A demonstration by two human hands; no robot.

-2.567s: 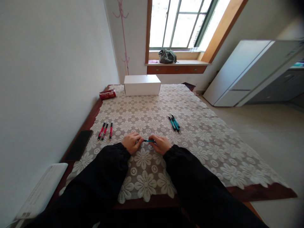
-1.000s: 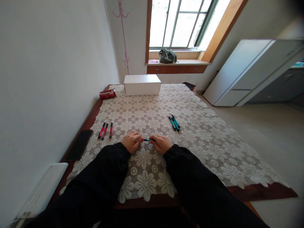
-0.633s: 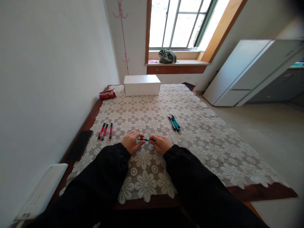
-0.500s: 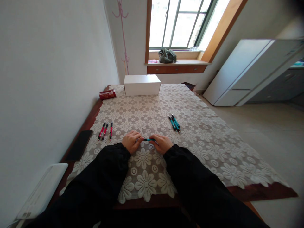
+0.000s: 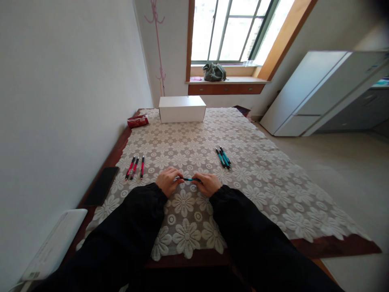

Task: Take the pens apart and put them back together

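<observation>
Little has shifted since earlier; both hands stay low over the bench (image 5: pixel 273 178). Left hand (image 5: pixel 166 181) and right hand (image 5: pixel 208 184) each pinch an end of the teal pen (image 5: pixel 189 179), seemingly twisting it; the next move needs opposing, steady turns.

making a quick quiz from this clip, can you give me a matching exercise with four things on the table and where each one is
Things:
1. teal pen
2. red pens
3. white box
4. black phone

Places:
A. far end of the table, below the window
B. held between the left hand and the right hand
C. bare wood at the table's left edge
D. on the lace cloth, left of the hands

Pairs: 1-B, 2-D, 3-A, 4-C
</observation>
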